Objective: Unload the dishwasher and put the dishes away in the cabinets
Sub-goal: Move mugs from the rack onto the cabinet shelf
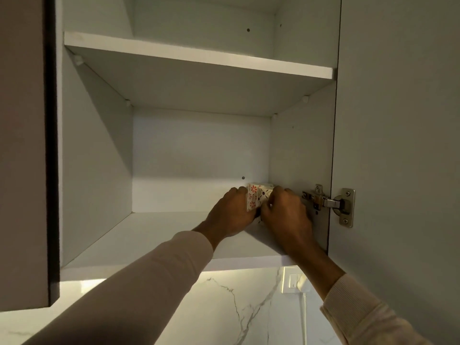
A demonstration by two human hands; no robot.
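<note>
Left sleeve [139,282] fills the foreground, reaching up onto the cabinet's bottom shelf [149,235]. Each hand is wrapped round a small patterned piece: the left hand [232,215] grips the orange-flowered dish [252,199], and the right hand [286,215] holds the dark-dotted dish [265,194] (cups, maybe? hard to tell). They stand upright and touching between the hands, just beside the right wall [298,158]. So I'd guess any nudge goes straight back or leftward.

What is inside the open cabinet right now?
On the lower shelf, near the right wall, the left hand grips an orange-flowered dish and the right hand a dark-marked dish. The hands cover their bases. The upper shelf's top is hidden.
</note>
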